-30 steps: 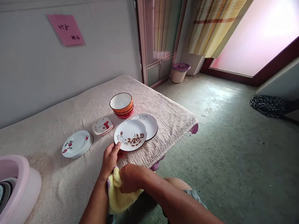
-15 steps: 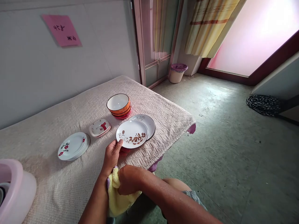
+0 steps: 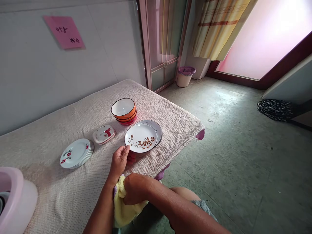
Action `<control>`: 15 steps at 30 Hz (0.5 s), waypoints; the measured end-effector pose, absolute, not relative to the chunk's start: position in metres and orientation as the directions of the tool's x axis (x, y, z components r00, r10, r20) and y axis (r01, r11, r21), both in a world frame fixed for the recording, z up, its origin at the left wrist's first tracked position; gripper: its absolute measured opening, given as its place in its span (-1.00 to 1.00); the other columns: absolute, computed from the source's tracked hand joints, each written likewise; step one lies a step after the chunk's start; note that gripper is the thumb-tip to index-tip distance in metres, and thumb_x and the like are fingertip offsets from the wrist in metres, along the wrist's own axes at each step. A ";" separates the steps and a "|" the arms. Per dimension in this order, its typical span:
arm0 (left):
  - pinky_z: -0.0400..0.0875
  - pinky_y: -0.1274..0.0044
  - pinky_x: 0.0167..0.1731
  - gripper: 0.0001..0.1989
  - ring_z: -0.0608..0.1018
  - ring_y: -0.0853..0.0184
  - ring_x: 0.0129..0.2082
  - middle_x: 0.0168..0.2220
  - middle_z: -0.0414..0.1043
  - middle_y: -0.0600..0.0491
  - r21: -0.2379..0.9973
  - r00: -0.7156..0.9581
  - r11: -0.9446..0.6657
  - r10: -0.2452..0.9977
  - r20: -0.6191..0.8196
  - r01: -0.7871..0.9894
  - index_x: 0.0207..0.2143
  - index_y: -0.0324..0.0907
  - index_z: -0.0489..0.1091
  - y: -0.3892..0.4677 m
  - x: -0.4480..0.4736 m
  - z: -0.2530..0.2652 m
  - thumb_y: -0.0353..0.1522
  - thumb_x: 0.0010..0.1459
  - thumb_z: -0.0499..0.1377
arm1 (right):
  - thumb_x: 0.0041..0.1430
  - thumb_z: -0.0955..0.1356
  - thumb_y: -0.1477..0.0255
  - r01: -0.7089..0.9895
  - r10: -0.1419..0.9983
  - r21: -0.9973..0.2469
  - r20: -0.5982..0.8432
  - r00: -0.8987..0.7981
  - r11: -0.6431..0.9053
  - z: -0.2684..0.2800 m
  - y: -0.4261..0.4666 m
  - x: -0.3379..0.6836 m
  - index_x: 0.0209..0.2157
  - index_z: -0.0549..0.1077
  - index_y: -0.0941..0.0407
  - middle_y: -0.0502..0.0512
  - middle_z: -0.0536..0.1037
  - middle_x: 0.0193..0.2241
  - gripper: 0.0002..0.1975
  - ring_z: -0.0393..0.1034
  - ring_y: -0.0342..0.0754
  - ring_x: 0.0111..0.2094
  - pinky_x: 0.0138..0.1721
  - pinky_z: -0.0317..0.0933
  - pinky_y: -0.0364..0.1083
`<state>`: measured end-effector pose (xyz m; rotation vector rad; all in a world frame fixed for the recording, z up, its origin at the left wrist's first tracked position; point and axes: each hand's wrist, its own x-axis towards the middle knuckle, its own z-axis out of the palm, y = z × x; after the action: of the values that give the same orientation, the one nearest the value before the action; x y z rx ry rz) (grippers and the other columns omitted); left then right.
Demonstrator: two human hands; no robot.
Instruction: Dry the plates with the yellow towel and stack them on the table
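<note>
1. The right hand (image 3: pixel 136 188) was clenched on a yellow cloth (image 3: pixel 123 213).
2. The left hand (image 3: pixel 120 160) pinched the brown-flowered plate (image 3: pixel 140 138), nearly atop the plate stack (image 3: pixel 157 127), not yet released.
3. Beyond stood orange bowls (image 3: pixel 124 110).

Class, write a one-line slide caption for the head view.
Left hand holds a floral plate over another plate; right hand grips a yellow cloth.

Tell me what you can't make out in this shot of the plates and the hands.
All in the head view:
- Rear plate: mostly covered by the brown-flowered plate.
- Left hand: fingers tucked under that plate's rim.
- Right hand: palm side hidden in the yellow cloth.
- Pink basin: cut off by the left edge.
- Pink note: writing too small.
</note>
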<state>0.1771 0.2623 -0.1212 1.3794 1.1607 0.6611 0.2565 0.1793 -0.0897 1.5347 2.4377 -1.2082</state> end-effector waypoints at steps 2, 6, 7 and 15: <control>0.39 0.58 -0.64 -0.54 0.53 0.34 -0.62 -0.57 0.46 0.10 0.955 0.346 0.174 0.904 -0.252 0.241 -0.44 -0.18 0.29 0.262 0.178 -0.122 0.05 0.04 0.19 | 0.03 0.39 0.32 0.799 0.714 -0.557 -0.464 -0.525 0.225 -0.084 0.179 0.258 -0.21 0.60 0.31 0.28 0.62 -0.45 -0.63 0.37 0.00 -0.56 -0.55 0.17 -0.09; 0.40 0.60 -0.59 -0.56 0.54 0.38 -0.60 -0.54 0.46 0.11 0.956 0.340 0.229 0.898 -0.280 0.182 -0.38 -0.20 0.31 0.261 0.179 -0.124 0.01 0.04 0.21 | 0.05 0.36 0.29 0.802 0.708 -0.559 -0.479 -0.519 0.210 -0.075 0.179 0.263 -0.18 0.59 0.32 0.27 0.61 -0.42 -0.59 0.37 -0.02 -0.54 -0.55 0.14 -0.11; 0.41 0.60 -0.58 -0.57 0.54 0.38 -0.59 -0.53 0.46 0.11 0.958 0.344 0.229 0.898 -0.276 0.171 -0.37 -0.20 0.32 0.261 0.178 -0.125 0.00 0.05 0.21 | 0.05 0.36 0.28 0.800 0.708 -0.561 -0.476 -0.521 0.212 -0.073 0.179 0.264 -0.18 0.58 0.32 0.26 0.61 -0.42 -0.58 0.36 -0.02 -0.54 -0.55 0.14 -0.11; 0.42 0.59 -0.58 -0.59 0.54 0.38 -0.58 -0.53 0.46 0.11 0.963 0.342 0.220 0.902 -0.262 0.157 -0.40 -0.21 0.33 0.254 0.177 -0.118 -0.03 0.05 0.22 | 0.02 0.39 0.29 0.803 0.730 -0.555 -0.452 -0.512 0.219 -0.078 0.176 0.262 -0.26 0.59 0.31 0.20 0.55 -0.52 -0.64 0.34 -0.04 -0.53 -0.48 0.20 -0.11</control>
<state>0.1772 0.2539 -0.1178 1.2573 1.1211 0.7033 0.2615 0.1761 -0.0779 1.5004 2.3776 -1.1762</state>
